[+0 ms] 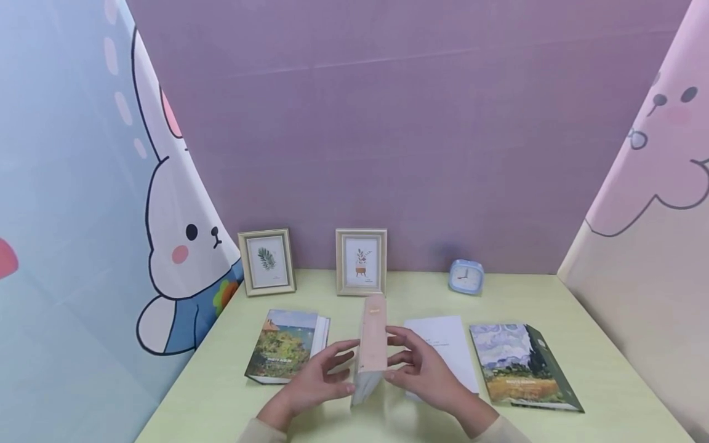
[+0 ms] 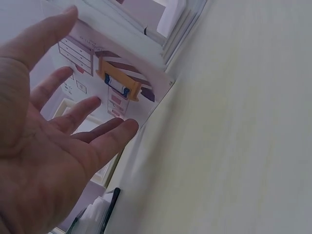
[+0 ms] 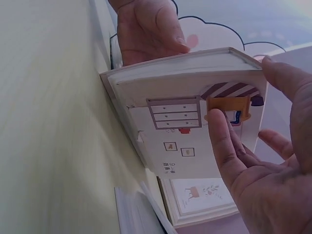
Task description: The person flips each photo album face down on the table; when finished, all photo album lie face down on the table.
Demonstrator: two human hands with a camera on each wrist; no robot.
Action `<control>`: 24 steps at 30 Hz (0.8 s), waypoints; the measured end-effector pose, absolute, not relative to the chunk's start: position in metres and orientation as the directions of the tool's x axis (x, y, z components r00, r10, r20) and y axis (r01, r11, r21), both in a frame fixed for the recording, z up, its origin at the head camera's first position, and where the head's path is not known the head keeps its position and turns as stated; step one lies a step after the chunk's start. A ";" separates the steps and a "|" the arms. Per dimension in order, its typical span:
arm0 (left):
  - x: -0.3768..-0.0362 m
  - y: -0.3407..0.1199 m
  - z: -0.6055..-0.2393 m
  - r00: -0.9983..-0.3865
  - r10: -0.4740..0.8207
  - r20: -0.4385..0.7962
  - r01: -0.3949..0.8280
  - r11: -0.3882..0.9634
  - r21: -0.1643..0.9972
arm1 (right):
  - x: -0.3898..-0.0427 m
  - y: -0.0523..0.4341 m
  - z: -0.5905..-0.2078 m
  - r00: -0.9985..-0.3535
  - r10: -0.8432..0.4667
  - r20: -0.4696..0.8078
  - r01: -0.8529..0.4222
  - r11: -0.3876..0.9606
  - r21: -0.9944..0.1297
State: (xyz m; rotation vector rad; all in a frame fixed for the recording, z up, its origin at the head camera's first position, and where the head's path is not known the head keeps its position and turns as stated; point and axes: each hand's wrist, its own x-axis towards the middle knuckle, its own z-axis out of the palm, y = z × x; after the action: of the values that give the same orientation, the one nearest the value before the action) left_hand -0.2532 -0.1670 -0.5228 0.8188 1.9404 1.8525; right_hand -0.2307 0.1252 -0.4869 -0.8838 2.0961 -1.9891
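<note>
Between my two hands a pale pink book stands on edge on the table, spine upward and page ends toward me. Its cover shows a drawn chest of drawers and a striped arch. My left hand is at the book's left side, fingers spread, fingertips close to or touching the cover. On the other side is my right hand, its fingers lying loosely along the cover and its thumb near the spine edge. Neither hand curls round the book.
Left of the book lies a photo album. At right are a white book and another landscape-covered album. Along the back wall stand a leaf picture frame, a plant picture frame and a blue clock.
</note>
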 end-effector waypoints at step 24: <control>-0.255 -0.167 -0.527 -0.771 0.615 0.166 0.216 0.007 0.976 | -0.232 0.138 -0.497 -0.825 -0.491 0.280 -0.302 -0.036 -0.953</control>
State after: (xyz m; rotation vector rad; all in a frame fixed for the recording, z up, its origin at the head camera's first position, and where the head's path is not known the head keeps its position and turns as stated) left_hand -0.2551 -0.1669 -0.5266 0.8591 1.9808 1.8243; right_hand -0.2318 0.1385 -0.4971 -0.8633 2.0761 -1.9830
